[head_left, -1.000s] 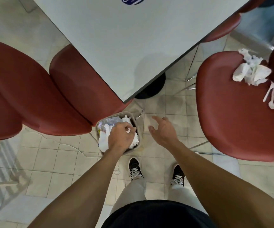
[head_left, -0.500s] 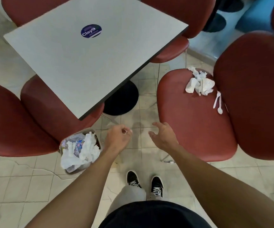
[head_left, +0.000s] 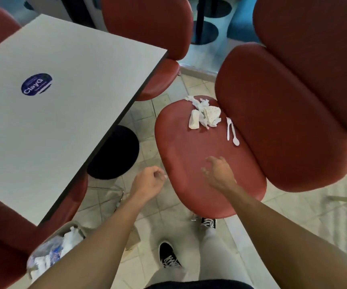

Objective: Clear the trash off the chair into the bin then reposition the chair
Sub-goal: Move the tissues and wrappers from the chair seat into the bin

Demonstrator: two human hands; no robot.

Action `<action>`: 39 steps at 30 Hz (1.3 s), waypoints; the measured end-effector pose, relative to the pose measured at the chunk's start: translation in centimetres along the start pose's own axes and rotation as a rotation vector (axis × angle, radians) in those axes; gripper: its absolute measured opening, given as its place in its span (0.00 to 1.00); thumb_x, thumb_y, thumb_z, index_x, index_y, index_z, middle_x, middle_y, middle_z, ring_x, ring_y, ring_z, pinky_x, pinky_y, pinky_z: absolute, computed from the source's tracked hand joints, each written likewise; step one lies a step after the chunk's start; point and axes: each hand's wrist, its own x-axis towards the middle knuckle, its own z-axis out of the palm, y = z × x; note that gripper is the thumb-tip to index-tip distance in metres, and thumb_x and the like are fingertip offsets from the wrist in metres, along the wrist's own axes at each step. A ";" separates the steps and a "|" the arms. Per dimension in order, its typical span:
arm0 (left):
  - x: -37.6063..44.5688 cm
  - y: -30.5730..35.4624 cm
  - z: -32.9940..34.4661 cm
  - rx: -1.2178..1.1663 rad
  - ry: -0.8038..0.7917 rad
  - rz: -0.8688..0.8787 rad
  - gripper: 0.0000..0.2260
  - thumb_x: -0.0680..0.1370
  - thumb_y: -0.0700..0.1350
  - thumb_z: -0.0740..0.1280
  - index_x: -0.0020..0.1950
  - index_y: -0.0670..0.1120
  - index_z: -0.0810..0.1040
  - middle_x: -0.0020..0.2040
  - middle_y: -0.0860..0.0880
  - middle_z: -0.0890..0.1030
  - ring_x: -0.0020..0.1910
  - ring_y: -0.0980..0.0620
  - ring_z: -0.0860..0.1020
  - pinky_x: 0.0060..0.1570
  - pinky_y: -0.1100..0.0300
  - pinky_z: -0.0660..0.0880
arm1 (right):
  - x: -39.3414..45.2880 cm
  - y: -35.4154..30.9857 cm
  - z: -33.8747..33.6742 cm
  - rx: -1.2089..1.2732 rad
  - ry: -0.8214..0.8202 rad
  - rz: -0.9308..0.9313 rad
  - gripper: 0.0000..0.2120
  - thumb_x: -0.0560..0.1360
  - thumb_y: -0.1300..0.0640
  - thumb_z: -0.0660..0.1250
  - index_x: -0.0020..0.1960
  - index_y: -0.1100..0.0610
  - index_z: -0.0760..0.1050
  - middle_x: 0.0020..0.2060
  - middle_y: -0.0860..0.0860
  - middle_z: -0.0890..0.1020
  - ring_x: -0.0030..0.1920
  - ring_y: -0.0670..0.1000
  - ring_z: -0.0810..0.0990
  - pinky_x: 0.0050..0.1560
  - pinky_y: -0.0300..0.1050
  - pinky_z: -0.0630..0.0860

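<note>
Right hand (head_left: 217, 173) is out over the near half of the red chair seat (head_left: 189, 163), fingers spread wide, palm down, nothing in it. Left hand (head_left: 148, 183) hangs off the seat's near-left edge, above the floor, fingers curled loosely in on themselves, and nothing can be seen held in it.

The trash sits at the far end of the seat, up against the chair backrest (head_left: 283, 122). There's a heap of crumpled napkins and wrappers (head_left: 204, 114), and just to its right two white plastic utensils (head_left: 232, 131) lying side by side, what looks like a fork and a spoon, long axes running roughly away from the person and parallel to the backrest edge. The spoon's bowl points back toward the reaching hand.

So everything lies straight ahead of the right hand and a touch to its right, a clear stretch of bare seat between them. The right hand is plainly the nearer one; the left would have to cross over.

The bin (head_left: 64, 243) is down at lower left, tucked by the corner of the desk (head_left: 64, 101), partly behind the left forearm and already holding white paper. From here, I'd judge a forward reach to the napkin heap comes first.
</note>
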 end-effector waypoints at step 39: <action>49.0 16.0 16.1 0.345 -0.162 0.124 0.34 0.67 0.46 0.76 0.70 0.54 0.68 0.71 0.43 0.61 0.69 0.41 0.62 0.63 0.49 0.70 | 49.4 5.3 -3.4 -0.128 -0.131 -0.077 0.26 0.77 0.52 0.62 0.73 0.42 0.61 0.65 0.55 0.72 0.68 0.59 0.67 0.67 0.55 0.62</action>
